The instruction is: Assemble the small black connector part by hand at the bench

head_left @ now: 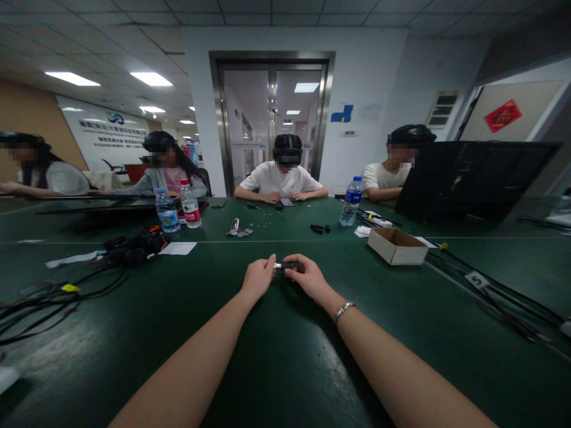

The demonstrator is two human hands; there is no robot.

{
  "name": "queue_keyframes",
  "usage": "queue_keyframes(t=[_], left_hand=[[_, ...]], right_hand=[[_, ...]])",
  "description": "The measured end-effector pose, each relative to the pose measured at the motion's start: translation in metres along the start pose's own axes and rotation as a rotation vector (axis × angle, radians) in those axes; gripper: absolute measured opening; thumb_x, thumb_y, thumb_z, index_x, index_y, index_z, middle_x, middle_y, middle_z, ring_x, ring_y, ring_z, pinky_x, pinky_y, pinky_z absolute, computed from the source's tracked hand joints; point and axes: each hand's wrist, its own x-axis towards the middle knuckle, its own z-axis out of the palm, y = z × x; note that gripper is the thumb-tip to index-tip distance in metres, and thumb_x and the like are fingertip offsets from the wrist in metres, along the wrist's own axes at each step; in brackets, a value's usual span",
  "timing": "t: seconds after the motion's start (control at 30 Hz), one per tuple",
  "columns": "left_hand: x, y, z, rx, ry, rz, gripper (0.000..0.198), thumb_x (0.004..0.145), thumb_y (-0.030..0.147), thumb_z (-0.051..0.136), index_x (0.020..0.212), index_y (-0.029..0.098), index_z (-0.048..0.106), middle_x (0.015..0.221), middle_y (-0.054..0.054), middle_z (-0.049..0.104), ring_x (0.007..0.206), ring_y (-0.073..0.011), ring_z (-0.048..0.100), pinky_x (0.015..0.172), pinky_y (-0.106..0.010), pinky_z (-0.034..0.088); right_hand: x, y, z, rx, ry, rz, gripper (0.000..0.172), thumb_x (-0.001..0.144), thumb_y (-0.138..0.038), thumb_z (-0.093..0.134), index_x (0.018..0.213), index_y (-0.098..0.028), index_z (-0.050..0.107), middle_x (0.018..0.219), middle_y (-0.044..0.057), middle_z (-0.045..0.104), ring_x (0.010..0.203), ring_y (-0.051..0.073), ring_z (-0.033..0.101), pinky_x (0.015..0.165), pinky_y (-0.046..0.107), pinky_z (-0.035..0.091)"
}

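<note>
Above the green table [285, 356], a small black cylinder with a silver end [282, 266] spans the gap between my two hands; its exact kind is not clear. My left hand [259, 277] pinches the silver end with the thumb on top. The fingers of my right hand [308, 277] curl round the black end, thumb and fingertips closed on it. Beyond them lie several short black pieces [317, 228]. Farther left are a silver-white part [234, 226] and a few grey metal bits [243, 233].
An open cardboard box [397, 249] stands to the right, near a water bottle [350, 202] and cables [495, 297]. Two bottles [191, 205], a black tangle of gear [129, 246] and a paper [178, 248] are at left. Across the table sits a person [281, 178]; others flank them.
</note>
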Motion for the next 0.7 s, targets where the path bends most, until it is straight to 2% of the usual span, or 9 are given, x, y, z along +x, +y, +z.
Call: queue_keyframes(t=[0.27, 0.4, 0.53, 0.7], left_hand=[[-0.0006, -0.0022, 0.0016, -0.118, -0.04, 0.073, 0.036, 0.083, 0.052, 0.042, 0.079, 0.019, 0.057, 0.067, 0.001, 0.058, 0.063, -0.0144, 0.057, 0.057, -0.024, 0.045], [-0.0007, -0.0018, 0.0022, -0.19, -0.069, 0.097, 0.024, 0.084, 0.039, 0.045, 0.091, 0.021, 0.058, 0.08, -0.001, 0.06, 0.071, -0.0138, 0.057, 0.056, -0.022, 0.044], [-0.0003, -0.0004, 0.0024, -0.26, -0.083, 0.148, 0.022, 0.083, 0.029, 0.047, 0.1, 0.022, 0.058, 0.09, -0.002, 0.06, 0.076, -0.013, 0.056, 0.056, -0.019, 0.043], [-0.0019, 0.0039, -0.0008, -0.337, -0.086, 0.206, 0.021, 0.081, 0.03, 0.054, 0.099, 0.02, 0.061, 0.099, -0.005, 0.062, 0.083, -0.015, 0.058, 0.063, -0.022, 0.046]], right_hand=[[-0.0024, -0.0046, -0.0003, 0.05, 0.0, 0.023, 0.024, 0.075, -0.016, 0.062, 0.098, -0.016, 0.06, 0.09, 0.003, 0.063, 0.066, 0.011, 0.06, 0.057, 0.022, 0.048], [-0.0008, -0.003, -0.0004, 0.09, 0.013, 0.022, 0.022, 0.075, -0.022, 0.064, 0.096, -0.015, 0.059, 0.082, 0.002, 0.062, 0.061, 0.011, 0.06, 0.055, 0.022, 0.047], [0.0013, 0.0003, 0.0, 0.114, 0.011, 0.029, 0.025, 0.077, -0.03, 0.063, 0.096, -0.015, 0.058, 0.075, 0.0, 0.06, 0.059, 0.011, 0.06, 0.054, 0.022, 0.046], [0.0023, 0.0011, 0.0003, 0.129, -0.001, 0.032, 0.025, 0.078, -0.033, 0.062, 0.095, -0.016, 0.058, 0.074, 0.0, 0.06, 0.058, 0.011, 0.059, 0.053, 0.022, 0.044]])
